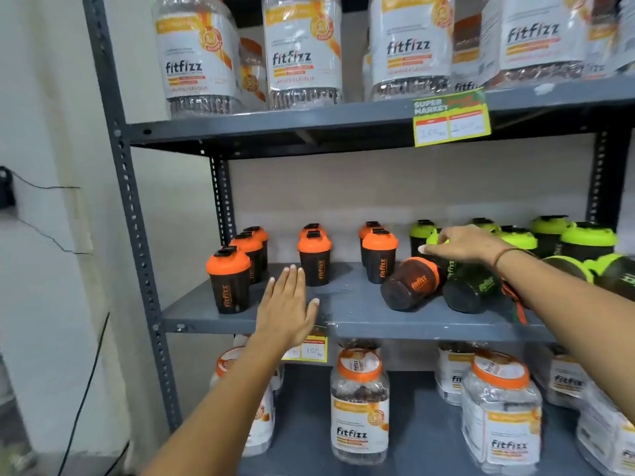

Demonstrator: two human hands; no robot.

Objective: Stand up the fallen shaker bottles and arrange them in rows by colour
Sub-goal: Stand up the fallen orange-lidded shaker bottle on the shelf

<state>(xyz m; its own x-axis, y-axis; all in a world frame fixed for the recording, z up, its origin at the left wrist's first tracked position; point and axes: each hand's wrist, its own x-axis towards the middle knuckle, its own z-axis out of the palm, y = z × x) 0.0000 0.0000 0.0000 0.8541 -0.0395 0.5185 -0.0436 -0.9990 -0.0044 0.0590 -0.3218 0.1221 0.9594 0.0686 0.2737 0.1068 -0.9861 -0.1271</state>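
Note:
On the grey middle shelf (pixel 347 317), orange-lidded black shaker bottles stand upright in three short rows: left (pixel 229 281), middle (pixel 314 257) and right (pixel 379 255). One orange-lidded bottle (pixel 410 283) lies on its side, base towards me. Beside it a green-lidded bottle (pixel 470 290) lies fallen too. Green-lidded bottles (pixel 587 240) stand upright at the back right, and more lie tipped at the far right (pixel 615 273). My left hand (pixel 287 310) is flat and open over the shelf's front, between the left and middle orange rows. My right hand (pixel 462 244) hovers open above the fallen orange bottle, holding nothing.
Large Fitfizz jars fill the upper shelf (pixel 302 49) and the lower shelf (pixel 359 403). A yellow-green price tag (pixel 452 116) hangs from the upper shelf edge, and another (pixel 311 348) from the middle one. The rack's grey upright (pixel 137 235) stands at the left, next to a white wall.

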